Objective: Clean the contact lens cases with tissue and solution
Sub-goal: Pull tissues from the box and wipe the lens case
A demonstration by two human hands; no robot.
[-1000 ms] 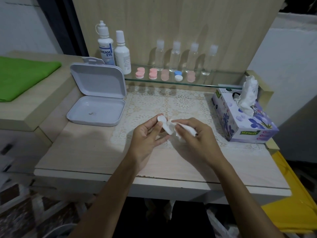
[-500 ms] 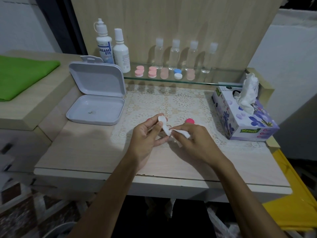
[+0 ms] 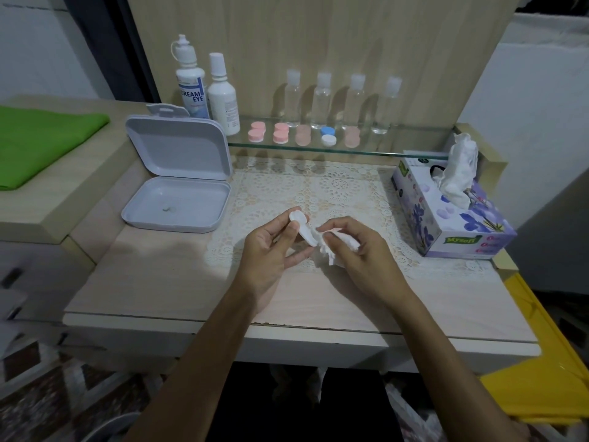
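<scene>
My left hand (image 3: pixel 271 247) pinches a white contact lens case (image 3: pixel 302 228) between thumb and fingers, held above the lace mat (image 3: pixel 334 189). My right hand (image 3: pixel 360 250) grips a crumpled white tissue (image 3: pixel 331 253) and holds it against the right end of the case. Several more lens cases (image 3: pixel 280 134), pink ones and a blue-and-white one (image 3: pixel 328 135), stand on the glass shelf (image 3: pixel 398 145). Two solution bottles (image 3: pixel 204 90) stand at the shelf's left end.
An open grey plastic box (image 3: pixel 178 183) lies left of the mat. A tissue box (image 3: pixel 452 212) sits at the right. Several small clear bottles (image 3: pixel 338 100) line the back wall. A green cloth (image 3: pixel 38 141) lies on the left ledge. A yellow bin (image 3: pixel 548 378) stands beyond the table's right edge.
My right hand has shifted slightly, now hiding the pink cap seen beside it half a second ago, and more tissue shows below the fingers. The left hand keeps its hold on the case.
</scene>
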